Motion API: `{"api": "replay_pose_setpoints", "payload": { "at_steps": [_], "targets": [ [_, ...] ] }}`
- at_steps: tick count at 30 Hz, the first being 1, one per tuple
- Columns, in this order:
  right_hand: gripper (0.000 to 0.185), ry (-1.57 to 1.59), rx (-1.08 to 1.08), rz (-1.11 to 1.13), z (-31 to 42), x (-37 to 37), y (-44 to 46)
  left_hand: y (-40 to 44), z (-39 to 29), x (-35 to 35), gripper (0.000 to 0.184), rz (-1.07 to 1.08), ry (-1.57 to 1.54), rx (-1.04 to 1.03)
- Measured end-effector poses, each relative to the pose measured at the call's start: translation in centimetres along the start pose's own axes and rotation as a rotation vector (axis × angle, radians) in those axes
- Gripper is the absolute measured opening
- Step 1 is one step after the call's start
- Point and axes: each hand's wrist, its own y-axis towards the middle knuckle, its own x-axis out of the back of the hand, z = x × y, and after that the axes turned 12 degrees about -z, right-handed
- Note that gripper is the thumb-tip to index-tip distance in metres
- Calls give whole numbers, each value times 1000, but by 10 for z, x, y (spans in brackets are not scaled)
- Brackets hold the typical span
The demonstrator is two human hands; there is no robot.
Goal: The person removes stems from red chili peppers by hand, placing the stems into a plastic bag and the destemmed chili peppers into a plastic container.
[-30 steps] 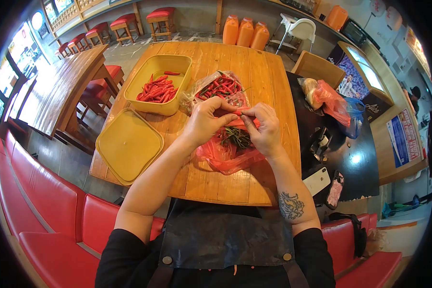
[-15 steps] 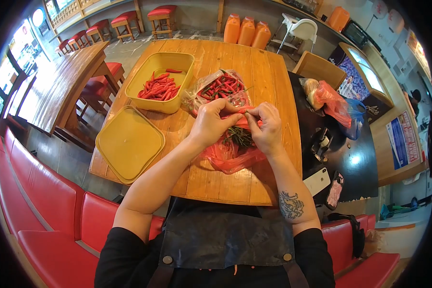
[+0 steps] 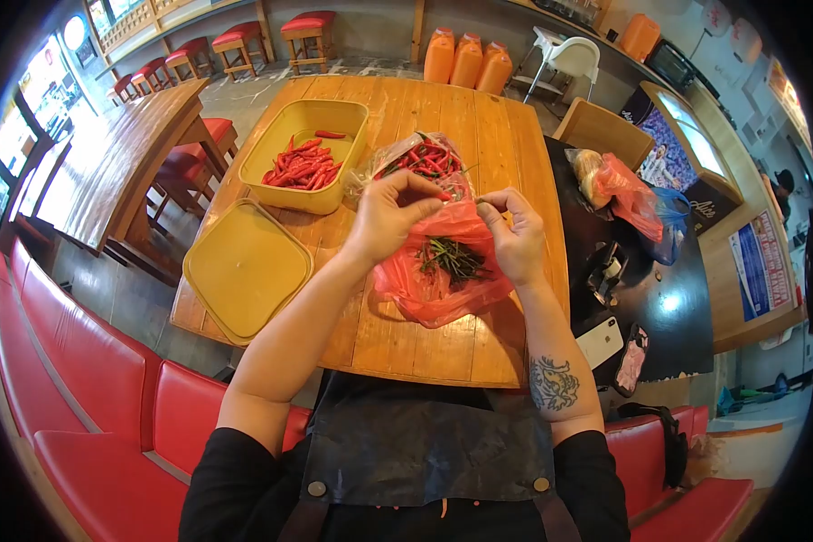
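Note:
Over the table, my left hand (image 3: 388, 219) pinches a red chili pepper (image 3: 443, 196) between thumb and fingers. To its right, my right hand (image 3: 517, 237) is closed in a pinch; whatever lies between its fingertips is too small to name. Below and between both hands sits an open red plastic bag (image 3: 402, 285) with green chili stems (image 3: 453, 259) inside. Just beyond my left hand lies a clear plastic bag (image 3: 361, 181) of red chilies (image 3: 429, 161) with stems on. A yellow plastic tub (image 3: 350, 176) at the left holds a heap of red chilies (image 3: 300, 168).
The tub's yellow lid (image 3: 248, 271) lies flat on the wooden table (image 3: 397, 348), left of my left forearm. On the black table (image 3: 677, 334) at the right are a white phone (image 3: 599, 342), a pink-and-black item (image 3: 632, 359) and bagged goods (image 3: 630, 194). Orange jugs (image 3: 466, 61) stand behind.
My hands, together at the chili before, are now apart. The right hand has shifted right and down, the left slightly left with the chili. More of the red bag and stems shows between them.

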Motion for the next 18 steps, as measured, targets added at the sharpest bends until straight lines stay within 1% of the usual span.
{"api": "replay_pose_setpoints", "payload": {
  "at_steps": [1, 2, 3, 4, 5, 6, 7, 8, 9, 11, 12, 14, 17, 18],
  "targets": [
    [1, -32, 38, 17, -1, 0, 1, 4, -4, 5, 10, -3, 4, -1],
    [1, -25, 38, 17, -2, 0, 1, 10, -9, 14, 10, -125, 139, -191],
    [3, -117, 69, 80, -4, 0, 0, 16, -15, 23, 10, -246, 274, -382],
    [4, -210, 102, 142, -4, -1, -1, 24, -21, 36, 12, -336, 424, -522],
    [4, -207, 103, 142, -4, -2, -2, 31, -26, 49, 14, -426, 572, -662],
    [5, -269, 198, 178, -3, -4, -3, 35, -27, 61, 14, -428, 573, -662],
    [6, -331, 295, 215, -2, -4, -5, 39, -26, 73, 15, -459, 644, -606],
    [6, -330, 296, 217, -2, -5, -6, 41, -22, 79, 18, -491, 714, -549],
    [5, -365, 332, 256, -3, -6, -8, 42, -17, 81, 18, -495, 715, -548],
    [5, -399, 369, 296, -2, -6, -10, 43, -6, 84, 26, -556, 1075, -651],
    [6, -437, 401, 330, 0, -5, -10, 41, -7, 81, 26, -556, 1075, -652],
    [8, -475, 432, 361, 1, -5, -10, 36, -7, 71, 32, -417, 1067, -503],
    [9, -469, 393, 378, -1, -6, -11, 33, -2, 56, 30, -388, 1076, -557],
    [9, -461, 394, 374, 0, -7, -11, 35, -1, 53, 28, -387, 1016, -622]
  ]
}}
